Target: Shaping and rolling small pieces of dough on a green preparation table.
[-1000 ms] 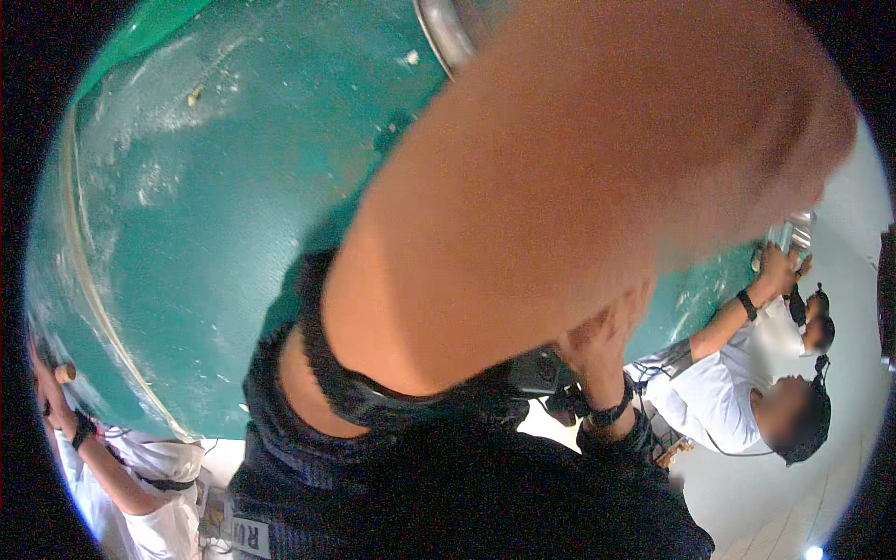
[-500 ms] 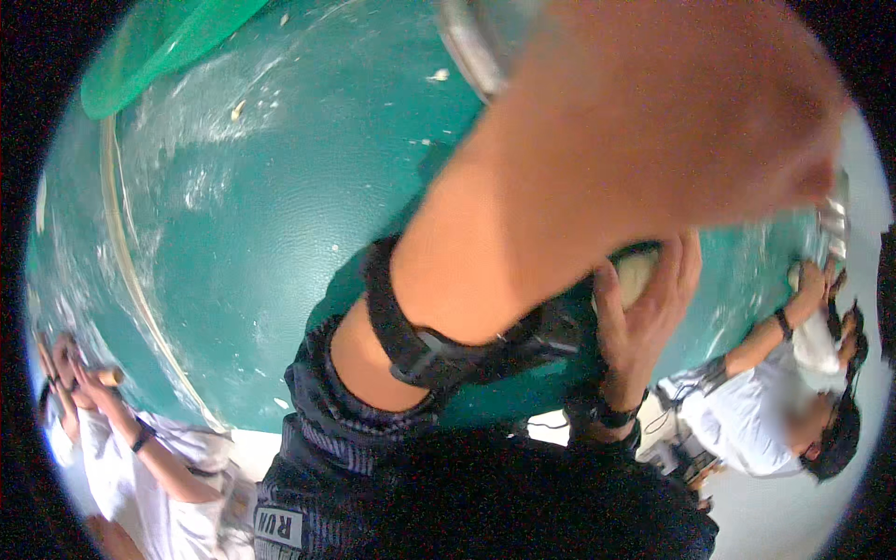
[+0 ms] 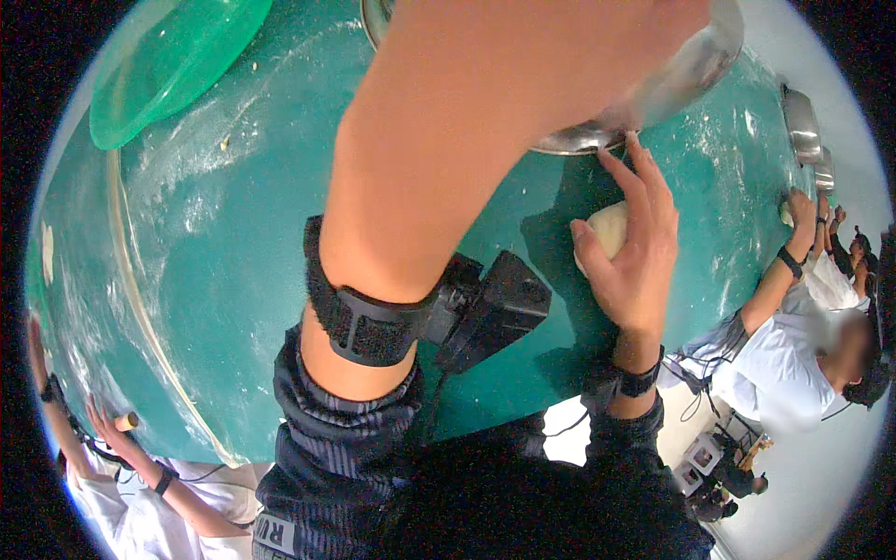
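Note:
My left forearm, with a black strap and device, stretches across the middle toward a steel bowl (image 3: 700,65) at the top. My left hand (image 3: 667,23) is over the bowl, blurred and partly out of frame, so its grip is unclear. My right hand (image 3: 635,243) is cupped on a pale dough ball (image 3: 607,233) on the green table (image 3: 196,261), thumb against its side and upper fingertips reaching near the bowl's rim. Loose white powder and small bits mark the table around them.
A green plastic basin (image 3: 168,75) lies at upper left. Steel containers (image 3: 801,121) stand at far right. Co-workers (image 3: 775,373) work along the right; another person's arms (image 3: 131,439) are at lower left beside a short wooden rod (image 3: 125,422). A pale strip crosses the table's left side.
The view has shifted, showing more of the bowl and right side. My left hand has moved up over the bowl; my right hand and the dough ball now show clearly below it.

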Demonstrator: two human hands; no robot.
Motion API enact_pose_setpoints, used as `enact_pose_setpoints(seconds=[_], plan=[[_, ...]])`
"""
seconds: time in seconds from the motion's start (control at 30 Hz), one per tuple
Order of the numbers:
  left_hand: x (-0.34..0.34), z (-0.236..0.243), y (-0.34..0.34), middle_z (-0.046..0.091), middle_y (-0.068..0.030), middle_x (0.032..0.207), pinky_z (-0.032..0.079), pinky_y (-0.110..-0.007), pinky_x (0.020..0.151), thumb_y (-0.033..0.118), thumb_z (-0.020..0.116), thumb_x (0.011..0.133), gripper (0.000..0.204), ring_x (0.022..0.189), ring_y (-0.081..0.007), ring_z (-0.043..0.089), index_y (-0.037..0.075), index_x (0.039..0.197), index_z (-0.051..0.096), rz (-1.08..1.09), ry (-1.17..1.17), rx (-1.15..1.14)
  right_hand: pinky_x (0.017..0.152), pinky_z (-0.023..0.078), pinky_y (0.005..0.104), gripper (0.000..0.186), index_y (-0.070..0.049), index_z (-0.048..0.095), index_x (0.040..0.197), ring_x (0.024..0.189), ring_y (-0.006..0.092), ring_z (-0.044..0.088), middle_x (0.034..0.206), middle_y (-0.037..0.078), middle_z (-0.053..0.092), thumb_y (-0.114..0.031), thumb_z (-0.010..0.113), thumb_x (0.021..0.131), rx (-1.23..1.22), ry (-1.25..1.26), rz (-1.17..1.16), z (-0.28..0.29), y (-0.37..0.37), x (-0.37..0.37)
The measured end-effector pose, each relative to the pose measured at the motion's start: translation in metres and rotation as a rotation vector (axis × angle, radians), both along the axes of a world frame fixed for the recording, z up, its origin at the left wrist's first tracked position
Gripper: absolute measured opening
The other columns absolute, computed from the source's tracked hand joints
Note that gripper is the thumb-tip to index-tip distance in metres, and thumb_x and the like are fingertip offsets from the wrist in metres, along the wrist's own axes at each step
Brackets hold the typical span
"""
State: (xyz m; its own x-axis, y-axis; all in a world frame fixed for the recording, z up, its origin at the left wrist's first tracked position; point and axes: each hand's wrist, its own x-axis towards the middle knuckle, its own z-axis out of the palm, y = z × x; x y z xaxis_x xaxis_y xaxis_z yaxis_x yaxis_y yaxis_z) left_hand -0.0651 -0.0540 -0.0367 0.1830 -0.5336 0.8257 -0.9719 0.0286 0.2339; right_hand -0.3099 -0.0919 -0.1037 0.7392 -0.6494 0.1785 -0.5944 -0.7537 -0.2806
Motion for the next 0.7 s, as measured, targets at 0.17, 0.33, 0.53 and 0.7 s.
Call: enact_pose_setpoints(seconds=[0.17, 0.33, 0.53, 0.7], plan=[[0.005, 0.001, -0.015, 0.067, -0.0160, 0.121, 0.046, -0.051, 0.110, 0.020, 0.063, 0.097, 0.027, 0.120, -0.0350, 0.059, 0.001, 0.114, 0.071, 0.038, 0.011, 0.030, 0.122, 0.038, 0.0528, 0.070, -0.009, 0.065, 0.141, 0.147, 0.0428, 0.050, 0.162, 0.021, 0.052, -0.026, 0.081, 0.076, 0.054, -0.070, 0.008, 0.002, -0.003, -0.001], [0.011, -0.008, -0.027, 0.066, -0.0144, 0.115, 0.044, -0.053, 0.110, 0.019, 0.063, 0.095, 0.025, 0.115, -0.0342, 0.058, 0.002, 0.110, 0.072, -0.177, 0.192, -0.146, 0.122, 0.038, 0.0524, 0.065, -0.008, 0.068, 0.137, 0.147, 0.0426, 0.050, 0.161, 0.020, 0.053, -0.024, 0.081, 0.075, 0.057, -0.049, -0.009, 0.005, -0.003, 0.001], [0.017, -0.008, -0.027, 0.065, -0.0133, 0.112, 0.041, -0.055, 0.112, 0.019, 0.065, 0.094, 0.024, 0.112, -0.0337, 0.057, 0.003, 0.110, 0.071, -0.238, 0.207, -0.243, 0.123, 0.036, 0.0530, 0.062, -0.009, 0.069, 0.134, 0.147, 0.0427, 0.050, 0.162, 0.019, 0.052, -0.029, 0.079, 0.077, 0.085, -0.037, -0.036, 0.009, -0.001, 0.001], [0.016, -0.004, -0.016, 0.064, -0.0151, 0.114, 0.042, -0.055, 0.112, 0.020, 0.066, 0.094, 0.029, 0.112, -0.0349, 0.057, 0.002, 0.116, 0.069, -0.142, 0.079, -0.127, 0.122, 0.036, 0.0542, 0.061, -0.009, 0.069, 0.134, 0.146, 0.0424, 0.051, 0.161, 0.019, 0.054, -0.033, 0.078, 0.078, 0.098, -0.073, -0.010, 0.002, 0.002, -0.003]])
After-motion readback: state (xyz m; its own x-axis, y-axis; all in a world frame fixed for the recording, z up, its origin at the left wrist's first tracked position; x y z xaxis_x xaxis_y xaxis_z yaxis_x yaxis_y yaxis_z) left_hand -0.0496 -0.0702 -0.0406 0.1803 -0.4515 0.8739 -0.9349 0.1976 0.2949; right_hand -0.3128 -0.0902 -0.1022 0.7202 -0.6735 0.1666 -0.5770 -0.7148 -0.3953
